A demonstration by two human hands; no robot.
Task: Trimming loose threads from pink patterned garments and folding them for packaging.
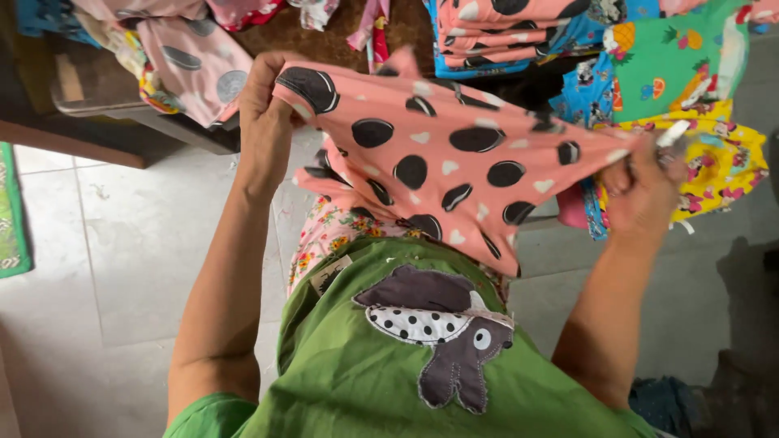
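Head view: a person stretches a pink spotted garment [442,158] taut above the lap, left hand [264,122] pinching one edge with closed fingers, right hand [645,191] clamped on the opposite edge. Folded pink clothes [495,36] lie stacked at the bench's far edge. Even tension on both edges should keep the cloth flat and wrinkle-free.

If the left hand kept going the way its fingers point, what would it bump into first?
Probably the pink garment with grey spots hanging off the wooden bench just beyond it. The left hand already grips the pink black-dotted cloth; depth is hard to judge.
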